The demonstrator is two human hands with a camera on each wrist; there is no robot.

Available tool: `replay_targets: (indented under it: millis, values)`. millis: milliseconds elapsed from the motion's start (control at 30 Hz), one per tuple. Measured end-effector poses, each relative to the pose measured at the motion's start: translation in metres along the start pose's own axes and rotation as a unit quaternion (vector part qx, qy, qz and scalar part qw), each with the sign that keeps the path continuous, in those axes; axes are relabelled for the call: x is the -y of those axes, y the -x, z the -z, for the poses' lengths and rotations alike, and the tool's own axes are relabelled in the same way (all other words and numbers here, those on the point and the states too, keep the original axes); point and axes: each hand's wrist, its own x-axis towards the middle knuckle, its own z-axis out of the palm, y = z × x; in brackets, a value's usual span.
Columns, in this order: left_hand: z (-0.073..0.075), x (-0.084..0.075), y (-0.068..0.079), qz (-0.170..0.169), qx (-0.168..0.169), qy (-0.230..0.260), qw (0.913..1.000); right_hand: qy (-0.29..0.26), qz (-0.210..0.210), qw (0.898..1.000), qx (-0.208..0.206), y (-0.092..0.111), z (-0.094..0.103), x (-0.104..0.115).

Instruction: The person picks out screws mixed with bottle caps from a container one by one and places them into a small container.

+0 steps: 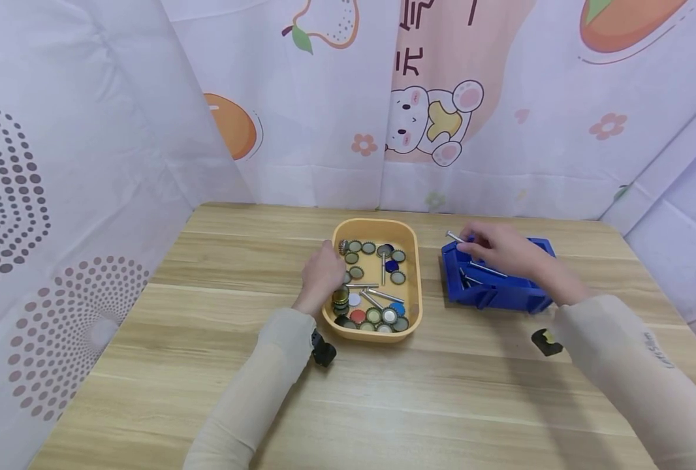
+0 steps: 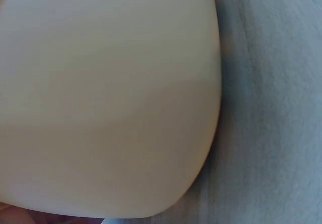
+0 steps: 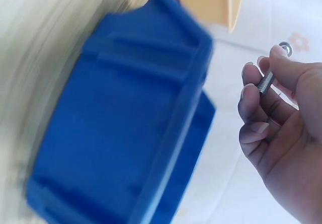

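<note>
My right hand (image 1: 501,248) pinches a silver bolt (image 1: 455,236) between thumb and fingertips, above the blue bin (image 1: 503,299). In the right wrist view the bolt's round head sticks out past the thumb, and its threaded end (image 3: 265,83) shows against the fingers. More bolts (image 1: 488,268) lie in the bin under the hand. At the left side of the yellow tray (image 1: 377,336), my left hand (image 1: 322,271) grips the rim, its fingertips mostly hidden. The tray holds several bottle caps (image 1: 358,316) and a few bolts (image 1: 383,267). Its wall (image 2: 110,98) fills most of the left wrist view.
Both containers stand on a wooden table (image 1: 407,405), the bin to the right of the tray with a gap between them. A printed curtain (image 1: 318,130) hangs behind the table and along its sides. Black wrist mounts (image 1: 323,351) show at the sleeves.
</note>
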Motion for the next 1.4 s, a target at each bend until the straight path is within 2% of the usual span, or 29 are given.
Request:
replay_targets:
  millis: [333, 500, 767, 1067, 1400]
  values:
    - [0.000, 0.001, -0.001, -0.001, 0.002, 0.000, 1.0000, 0.042, -0.030, 0.999, 0.016, 0.012, -0.006, -0.035]
    - [0.000, 0.001, -0.001, 0.000, 0.002, -0.005, 1.0000, 0.059, -0.056, 0.996, 0.037, 0.014, -0.013, -0.044]
    - [0.000, 0.001, 0.000, 0.000, 0.000, -0.012, 0.9999, 0.077, -0.048, 0.995, 0.028, 0.014, -0.019, -0.049]
    - [0.001, -0.001, 0.001, -0.003, 0.001, -0.008, 1.0000, 0.068, -0.031, 0.997, 0.018, 0.007, -0.008, -0.029]
    - [0.000, 0.000, 0.000, -0.005, -0.001, 0.001, 1.0000, 0.092, 0.010, 0.996, 0.012, -0.017, -0.006, 0.020]
